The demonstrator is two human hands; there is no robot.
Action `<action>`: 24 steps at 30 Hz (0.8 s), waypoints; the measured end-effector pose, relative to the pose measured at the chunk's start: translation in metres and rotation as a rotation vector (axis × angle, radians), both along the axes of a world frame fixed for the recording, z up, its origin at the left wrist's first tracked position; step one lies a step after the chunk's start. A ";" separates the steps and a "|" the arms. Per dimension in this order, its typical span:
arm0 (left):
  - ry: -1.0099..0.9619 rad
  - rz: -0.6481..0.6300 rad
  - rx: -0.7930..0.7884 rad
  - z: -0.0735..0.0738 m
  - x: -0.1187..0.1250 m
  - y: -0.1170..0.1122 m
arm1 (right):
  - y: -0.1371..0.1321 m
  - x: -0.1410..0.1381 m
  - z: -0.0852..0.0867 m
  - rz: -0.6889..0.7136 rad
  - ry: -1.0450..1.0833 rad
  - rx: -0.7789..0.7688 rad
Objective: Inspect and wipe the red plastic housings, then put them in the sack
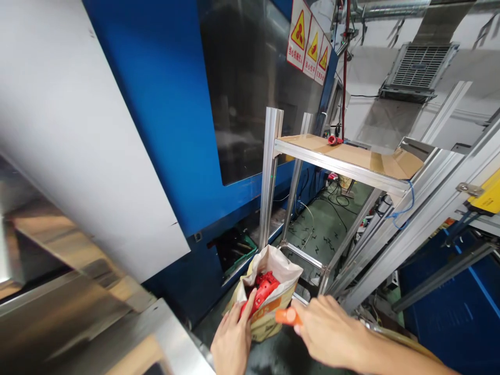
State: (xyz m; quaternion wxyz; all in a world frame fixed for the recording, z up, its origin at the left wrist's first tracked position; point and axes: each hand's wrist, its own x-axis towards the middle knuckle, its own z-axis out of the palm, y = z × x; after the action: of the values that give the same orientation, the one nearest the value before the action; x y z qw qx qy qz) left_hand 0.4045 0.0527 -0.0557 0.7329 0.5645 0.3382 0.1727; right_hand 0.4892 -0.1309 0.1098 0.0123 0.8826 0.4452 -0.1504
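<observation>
An open woven sack [273, 259] stands on the floor in front of me, with red plastic parts [266, 285] inside. My left hand [233, 333] is at the near side of its mouth, fingers closed around a red plastic part whose lower portion they hide. To the right of the sack, my right hand [320, 325] is closed around an orange-handled tool [288, 316]. Its orange end points left, in front of the sack's printed side; the rest of the tool is hidden in the fist.
A blue machine [167, 130] with a dark window fills the left and middle. An aluminium frame [272, 172] with a cardboard-covered shelf [351, 153] stands beyond the sack. A metal table edge [175, 338] is at lower left. Cables lie on the green floor [324, 224].
</observation>
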 end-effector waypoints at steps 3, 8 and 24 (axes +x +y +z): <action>0.010 0.005 -0.102 -0.003 0.007 0.004 | -0.004 -0.003 -0.002 -0.028 0.010 0.024; -0.063 0.004 -0.580 -0.011 0.021 0.016 | -0.008 -0.017 -0.004 0.005 0.065 -0.019; -0.002 -0.104 -1.134 -0.001 -0.025 0.006 | -0.002 0.003 0.010 0.041 0.056 0.061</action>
State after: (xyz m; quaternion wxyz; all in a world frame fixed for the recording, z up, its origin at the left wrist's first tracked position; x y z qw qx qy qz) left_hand 0.3797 0.0586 -0.0564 0.9292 0.0985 0.3490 -0.0718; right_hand 0.4924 -0.1327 0.1195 -0.0241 0.8687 0.4679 -0.1610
